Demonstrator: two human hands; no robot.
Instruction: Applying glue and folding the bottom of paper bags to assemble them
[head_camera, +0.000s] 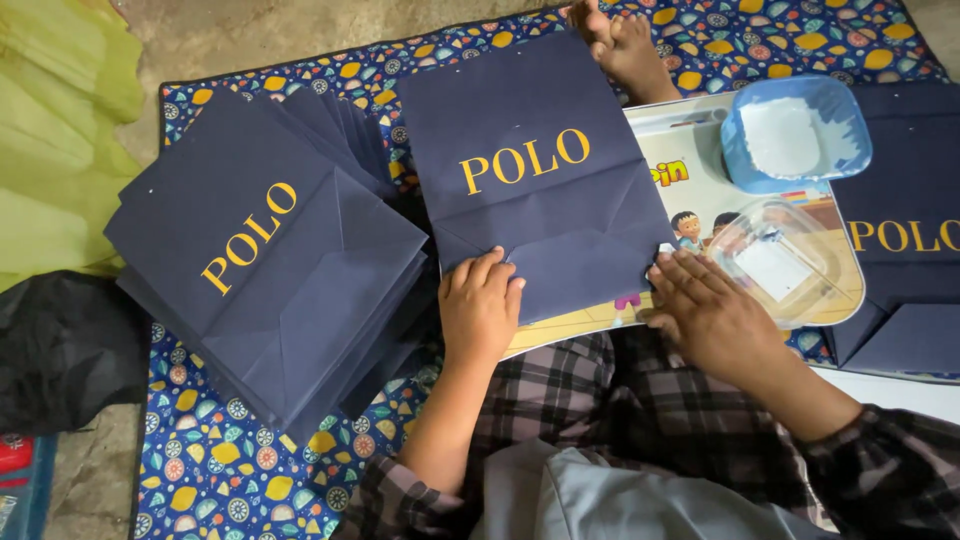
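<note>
Your left hand lies palm down, fingers close together and slightly curled, the tips pressing the folded bottom flap of a flat navy paper bag. Your right hand lies flat too, fingers a little spread, their tips at the bag's near right corner; it grips nothing. Between your two hands runs the bag's near edge, resting over a picture board on your lap.

To do this fold well, I judge you should keep both palms low and run the fingertips outward along the crease, from the middle toward each corner, so the flap sets flat without the bag sliding.

Beyond your fingertips the bag stretches away from you. Its long axis runs from your hands toward your bare foot, tilted slightly left, with the folded bottom nearest you and the mouth farthest.

Just beyond your right fingertips sits a clear plastic tub, and past it a blue tub. Left of your left hand lies a stack of finished navy bags on a patterned mat.
</note>
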